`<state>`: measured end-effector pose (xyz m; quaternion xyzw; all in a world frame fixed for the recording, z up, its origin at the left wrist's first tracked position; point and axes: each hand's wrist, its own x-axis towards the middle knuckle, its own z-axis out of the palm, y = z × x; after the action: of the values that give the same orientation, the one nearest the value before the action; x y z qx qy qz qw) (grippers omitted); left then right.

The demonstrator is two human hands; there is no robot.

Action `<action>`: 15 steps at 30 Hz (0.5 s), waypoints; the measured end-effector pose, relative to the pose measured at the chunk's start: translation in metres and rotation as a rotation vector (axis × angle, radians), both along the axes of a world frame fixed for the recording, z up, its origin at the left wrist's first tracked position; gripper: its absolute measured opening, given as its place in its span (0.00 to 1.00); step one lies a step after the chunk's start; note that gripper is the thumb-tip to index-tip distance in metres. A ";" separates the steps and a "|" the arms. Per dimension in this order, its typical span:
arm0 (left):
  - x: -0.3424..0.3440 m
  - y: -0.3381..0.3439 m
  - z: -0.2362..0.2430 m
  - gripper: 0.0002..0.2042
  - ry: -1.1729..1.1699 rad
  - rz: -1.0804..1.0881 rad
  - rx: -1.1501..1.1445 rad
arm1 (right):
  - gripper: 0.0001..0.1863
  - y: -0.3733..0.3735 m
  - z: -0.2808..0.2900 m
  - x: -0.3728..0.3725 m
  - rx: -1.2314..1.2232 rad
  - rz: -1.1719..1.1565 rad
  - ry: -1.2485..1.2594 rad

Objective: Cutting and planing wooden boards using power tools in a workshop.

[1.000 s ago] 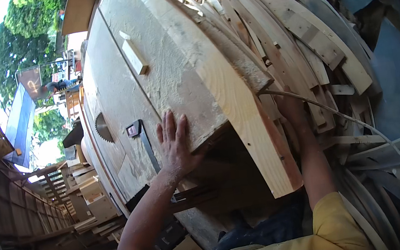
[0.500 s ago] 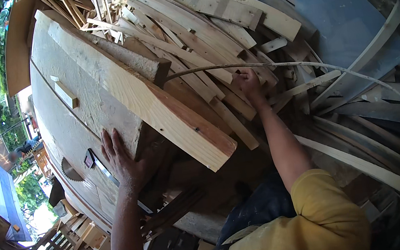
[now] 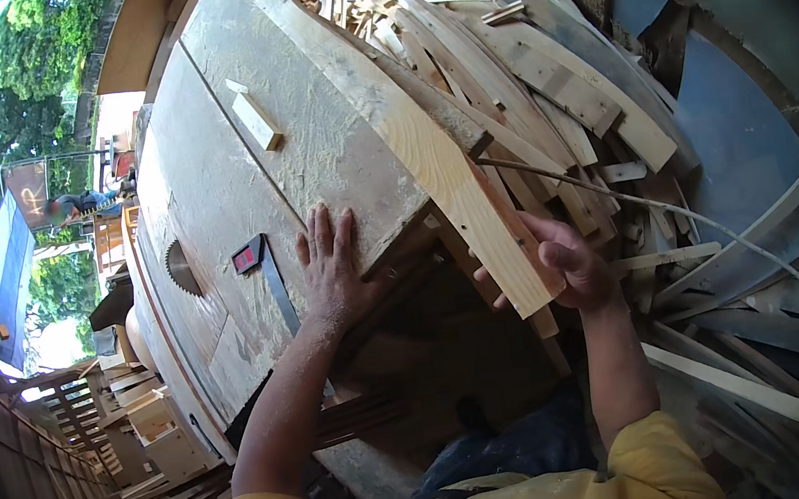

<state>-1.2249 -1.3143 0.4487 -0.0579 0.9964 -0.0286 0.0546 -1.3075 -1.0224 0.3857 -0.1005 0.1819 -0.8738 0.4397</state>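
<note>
My left hand (image 3: 335, 273) lies on the sawdust-covered saw table (image 3: 218, 172), fingers outstretched near its front edge. My right hand (image 3: 573, 262) grips the near end of a long, pale pine board (image 3: 446, 183) lying along the table's right side, fingertips showing below it. Left of my left hand are a try square with a dark-and-red handle (image 3: 278, 286) and a toothed circular blade (image 3: 182, 270) standing up from the surface. A short wood block (image 3: 256, 119) sits farther back. A thin pale cable (image 3: 667, 212) runs from beneath the board to the right.
Piled offcuts and long strips (image 3: 550, 88) fill the right, beside a bluish sheet (image 3: 740, 154). Stacked wood and crates (image 3: 155, 423) stand at lower left. Another person (image 3: 91, 204) is in the background at left, near a blue tarp (image 3: 0, 282) and trees.
My right hand has moved from the offcut pile down onto the board's near end and taken hold of it. My left hand remains on the table. The camera's view has swung about.
</note>
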 end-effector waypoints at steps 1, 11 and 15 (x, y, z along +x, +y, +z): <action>-0.001 0.002 0.002 0.46 -0.010 0.010 -0.007 | 0.41 0.000 0.012 -0.006 0.088 0.114 0.044; 0.007 -0.005 0.014 0.45 0.029 0.003 0.034 | 0.42 0.034 0.042 0.077 0.452 0.160 0.119; 0.019 -0.011 0.015 0.43 0.083 -0.030 0.062 | 0.43 0.092 0.051 0.165 0.589 0.187 0.055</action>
<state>-1.2063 -1.3255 0.4639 -0.0425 0.9990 0.0037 0.0147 -1.1427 -0.9307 0.4363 -0.0087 0.4290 -0.7363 0.5232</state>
